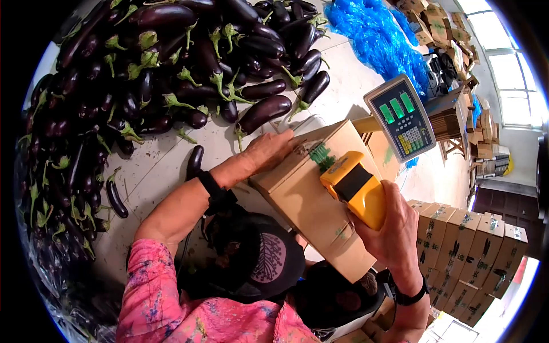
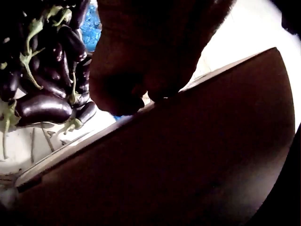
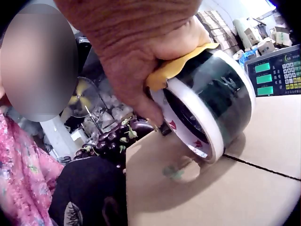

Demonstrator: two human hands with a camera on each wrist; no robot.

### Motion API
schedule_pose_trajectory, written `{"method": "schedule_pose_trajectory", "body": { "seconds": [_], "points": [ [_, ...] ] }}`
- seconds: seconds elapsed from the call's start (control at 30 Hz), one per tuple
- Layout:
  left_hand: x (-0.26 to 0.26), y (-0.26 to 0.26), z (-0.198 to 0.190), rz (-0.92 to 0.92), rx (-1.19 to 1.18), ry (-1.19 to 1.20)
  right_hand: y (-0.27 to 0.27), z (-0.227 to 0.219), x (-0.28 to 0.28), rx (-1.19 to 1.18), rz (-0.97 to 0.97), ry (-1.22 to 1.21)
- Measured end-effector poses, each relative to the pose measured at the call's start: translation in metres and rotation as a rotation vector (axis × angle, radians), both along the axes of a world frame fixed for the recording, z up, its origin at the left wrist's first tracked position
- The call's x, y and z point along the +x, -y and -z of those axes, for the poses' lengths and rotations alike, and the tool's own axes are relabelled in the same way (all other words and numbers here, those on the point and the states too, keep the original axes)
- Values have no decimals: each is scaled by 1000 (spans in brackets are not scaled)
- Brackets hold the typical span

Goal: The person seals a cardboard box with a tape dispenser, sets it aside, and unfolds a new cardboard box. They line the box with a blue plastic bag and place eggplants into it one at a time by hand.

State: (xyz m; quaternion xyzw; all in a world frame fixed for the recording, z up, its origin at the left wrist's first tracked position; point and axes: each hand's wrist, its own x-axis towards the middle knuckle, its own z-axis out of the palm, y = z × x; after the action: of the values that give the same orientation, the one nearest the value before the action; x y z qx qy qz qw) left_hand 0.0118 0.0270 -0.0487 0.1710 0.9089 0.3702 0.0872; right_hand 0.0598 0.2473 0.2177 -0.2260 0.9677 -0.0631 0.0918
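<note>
A long cardboard box (image 1: pixel 303 200) lies slanted before the person, its flaps folded in and a dark seam along its top. The right hand (image 1: pixel 393 228) grips a yellow tape dispenser (image 1: pixel 370 207) over the box. In the right wrist view its wide tape roll (image 3: pixel 218 92) sits right at the seam, near the box's end. At the box's far end, the left hand (image 1: pixel 267 151) holds the edge with curled fingers. The left wrist view is dark there, with the fingertips (image 2: pixel 134 107) right at the rim.
A big heap of eggplants (image 1: pixel 171 74) covers the floor ahead and to the left. Beyond the box stands a scale display (image 1: pixel 400 117) with lit green digits. Blue plastic film (image 1: pixel 372 40) lies behind it. Stacked cardboard boxes (image 1: pixel 457 246) stand at the right.
</note>
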Motion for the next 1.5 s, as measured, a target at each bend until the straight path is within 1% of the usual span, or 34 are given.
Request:
{"method": "schedule_pose_trajectory", "body": {
  "seconds": [0.03,0.13,0.23,0.27,0.33,0.4,0.43,0.47,0.5,0.53,0.57,0.6,0.63,0.67,0.77,0.87,0.9,1.0,1.03,1.1,1.13,1.2,1.23,1.37,1.5],
  "points": [
    [4,2,-6,-69,88,210,0,0,-1,4,8,5],
    [8,3,-22,-221,227,101,-1,0,-2,19,23,26],
    [-14,-9,-55,-331,635,-64,-4,0,-2,-7,16,20],
    [-21,-22,-61,-318,851,-51,-6,2,-1,-4,26,30],
    [-33,-37,-41,-58,1012,-10,-7,3,-1,-11,37,28],
    [-43,-38,16,-73,832,106,-8,5,-1,-49,20,18],
    [-46,-34,12,-82,743,159,-10,4,-1,-66,11,11],
    [-47,-34,9,-158,697,163,-11,3,-1,-62,13,-1],
    [-38,-27,-25,-240,651,175,-11,3,1,-56,14,-1],
    [-33,-22,-50,-324,601,184,-12,4,0,-54,10,-3],
    [-35,-24,-60,-296,754,115,-12,4,0,-80,1,-6],
    [-32,-30,-86,-279,748,52,-14,5,1,-90,2,-8],
    [-23,-37,-122,-265,741,-12,-15,6,1,-101,-2,-10],
    [-18,-40,-144,-252,734,-83,-15,5,0,-113,-11,-17],
    [-34,-46,-115,-122,264,-387,-18,3,-1,-94,-27,-51],
    [-21,-49,-138,-209,89,-370,-23,2,-1,-90,-74,-45],
    [-18,-50,-141,-226,25,-375,-26,-2,-1,-105,-76,-11],
    [-15,-57,-149,-251,-143,-404,-41,-10,9,-49,-35,20],
    [-15,-57,-149,-243,-139,-448,-48,-13,15,-52,-31,2],
    [-15,-58,-153,-249,-253,-417,-65,-19,28,-59,-26,-31],
    [-15,-58,-155,-250,-309,-400,-82,-23,35,-13,13,4],
    [-14,-59,-158,-251,-311,-366,-120,-29,56,-2,104,25],
    [-14,-60,-161,-245,-328,-346,-137,-28,66,-21,114,27],
    [-16,-61,-163,-229,-360,-255,-183,-12,98,-125,141,3],
    [-16,-59,-158,-227,-362,-305,-218,16,118,-198,158,-2]
  ]
}}
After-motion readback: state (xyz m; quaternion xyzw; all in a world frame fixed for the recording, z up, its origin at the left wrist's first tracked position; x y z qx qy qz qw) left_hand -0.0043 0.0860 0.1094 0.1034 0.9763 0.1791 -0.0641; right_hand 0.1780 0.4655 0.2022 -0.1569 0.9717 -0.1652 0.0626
